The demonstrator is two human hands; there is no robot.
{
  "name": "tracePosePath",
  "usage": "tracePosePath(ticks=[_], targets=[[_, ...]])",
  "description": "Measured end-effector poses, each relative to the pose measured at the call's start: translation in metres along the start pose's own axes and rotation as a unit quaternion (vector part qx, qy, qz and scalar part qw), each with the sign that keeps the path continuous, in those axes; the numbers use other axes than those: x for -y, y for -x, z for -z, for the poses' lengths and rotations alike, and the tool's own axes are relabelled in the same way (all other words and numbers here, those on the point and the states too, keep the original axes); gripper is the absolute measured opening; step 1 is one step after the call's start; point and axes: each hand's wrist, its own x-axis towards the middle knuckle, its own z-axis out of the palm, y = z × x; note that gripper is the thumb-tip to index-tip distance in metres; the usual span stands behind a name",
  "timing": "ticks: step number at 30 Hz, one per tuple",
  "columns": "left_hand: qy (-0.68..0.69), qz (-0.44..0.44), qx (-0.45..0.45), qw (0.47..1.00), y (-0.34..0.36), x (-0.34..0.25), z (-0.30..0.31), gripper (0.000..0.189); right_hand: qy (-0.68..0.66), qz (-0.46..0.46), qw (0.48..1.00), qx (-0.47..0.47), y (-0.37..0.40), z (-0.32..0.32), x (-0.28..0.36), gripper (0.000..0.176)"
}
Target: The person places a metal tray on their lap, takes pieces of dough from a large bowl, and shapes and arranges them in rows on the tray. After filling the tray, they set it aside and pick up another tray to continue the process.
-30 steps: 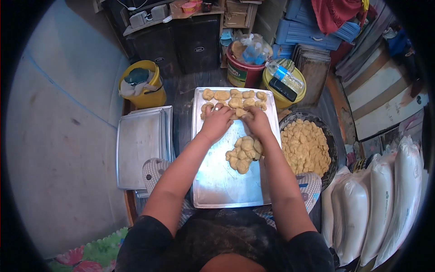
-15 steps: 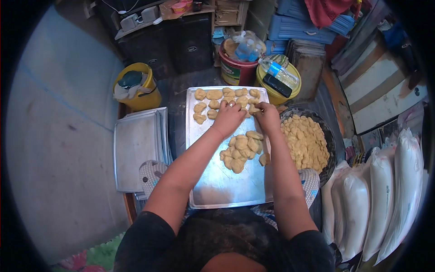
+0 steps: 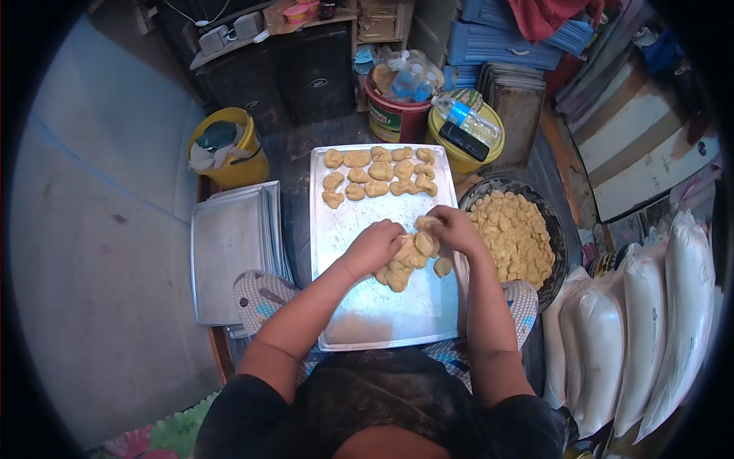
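A silver tray (image 3: 382,329) lies across the person's lap, with rows of yellowish dough pieces (image 3: 380,170) along its far part. A heap of dough pieces (image 3: 397,274) sits near the tray's middle. My left hand (image 3: 376,245) is at the heap's left upper side, its fingers curled against a dough piece. My right hand (image 3: 456,229) pinches a dough piece (image 3: 428,223) at the heap's upper right. One loose dough piece (image 3: 443,266) rests just right of the heap. The undersides of my fingers are hidden.
To the right stands a black basin (image 3: 562,260) full of dough pieces. Stacked trays (image 3: 229,256) lie at left. Beyond are a yellow bucket (image 3: 252,168), a red bucket (image 3: 413,122) and a yellow-lidded bucket (image 3: 493,153) with a bottle and phone. Filled white bags (image 3: 596,344) stand at lower right.
Both hands have moved back toward me, from the far rows to the heap. The rows are now uncovered, and the heap's upper pieces are being handled.
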Motion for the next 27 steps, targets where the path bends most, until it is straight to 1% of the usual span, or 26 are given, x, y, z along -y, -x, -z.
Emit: tracePosePath(ticks=[1, 2, 3, 4, 5, 6, 8, 9, 10, 12, 13, 14, 15, 16, 18, 20, 23, 24, 25, 26, 27], targets=[[0.052, 0.006, -0.015, 0.999, 0.008, -0.002, 0.006, 0.020, -0.038, 0.037, 0.996, -0.078, -0.003, -0.005, -0.002, 0.025], [0.052, 0.007, -0.018, 0.998, 0.015, -0.002, 0.013, 0.020, -0.036, 0.040, 0.996, -0.076, -0.005, -0.006, -0.002, 0.025], [0.163, 0.074, 0.016, 0.984, 0.022, -0.001, 0.020, 0.017, -0.119, 0.006, 0.988, -0.103, -0.007, -0.008, 0.002, 0.024], [0.271, 0.138, 0.049, 0.951, 0.029, 0.000, 0.025, 0.016, -0.202, -0.028, 0.970, -0.128, -0.010, -0.011, 0.007, 0.022], [0.339, 0.167, 0.027, 0.926, 0.035, 0.003, 0.026, 0.016, -0.182, 0.004, 0.974, -0.133, -0.013, -0.015, 0.011, 0.023], [0.337, 0.167, 0.025, 0.926, 0.039, 0.009, 0.029, 0.016, -0.182, 0.007, 0.974, -0.132, -0.015, -0.019, 0.018, 0.023], [0.343, 0.102, -0.122, 0.926, 0.046, 0.026, 0.031, 0.016, -0.008, 0.100, 0.979, -0.175, -0.019, -0.029, 0.038, 0.025], [0.356, 0.108, -0.134, 0.919, 0.048, 0.043, 0.033, 0.015, -0.040, 0.081, 0.982, -0.165, -0.019, -0.035, 0.056, 0.023], [0.355, 0.162, -0.138, 0.911, 0.049, 0.043, 0.045, 0.015, -0.090, 0.134, 0.966, -0.201, -0.024, -0.049, 0.064, 0.019], [0.202, 0.175, -0.223, 0.937, 0.044, 0.037, 0.060, 0.015, -0.075, 0.166, 0.963, -0.198, -0.032, -0.066, 0.081, 0.014], [0.201, 0.176, -0.227, 0.937, 0.041, 0.043, 0.062, 0.015, -0.030, 0.196, 0.961, -0.193, -0.038, -0.076, 0.084, 0.016], [0.100, 0.142, -0.237, 0.956, 0.037, 0.052, 0.062, 0.015, 0.016, 0.226, 0.956, -0.189, -0.046, -0.086, 0.083, 0.018], [-0.002, 0.105, -0.244, 0.964, 0.034, 0.061, 0.062, 0.016, 0.056, 0.233, 0.960, -0.142, -0.053, -0.094, 0.079, 0.022], [-0.003, 0.105, -0.246, 0.964, 0.030, 0.064, 0.063, 0.016, 0.057, 0.235, 0.960, -0.142, -0.054, -0.102, 0.078, 0.022], [-0.048, 0.102, -0.253, 0.961, 0.020, 0.069, 0.065, 0.017, 0.135, 0.236, 0.952, -0.139, -0.050, -0.115, 0.082, 0.020], [-0.051, 0.108, -0.246, 0.962, 0.015, 0.075, 0.065, 0.015, 0.137, 0.225, 0.955, -0.134, -0.041, -0.110, 0.088, 0.020], [-0.018, 0.111, -0.266, 0.957, 0.015, 0.075, 0.060, 0.016, 0.198, 0.212, 0.957, -0.026, -0.018, -0.107, 0.097, 0.031], [-0.041, 0.080, -0.272, 0.958, 0.020, 0.067, 0.060, 0.018, 0.200, 0.209, 0.957, -0.026, -0.017, -0.106, 0.094, 0.031], [-0.065, 0.049, -0.278, 0.957, 0.024, 0.062, 0.060, 0.020, 0.189, 0.207, 0.960, 0.006, -0.018, -0.105, 0.089, 0.030], [-0.064, 0.048, -0.278, 0.957, 0.027, 0.058, 0.058, 0.020, 0.178, 0.207, 0.961, 0.040, -0.020, -0.104, 0.084, 0.030], [-0.092, 0.055, -0.274, 0.956, 0.030, 0.054, 0.056, 0.022, 0.147, 0.181, 0.972, 0.022, -0.023, -0.104, 0.083, 0.028]])
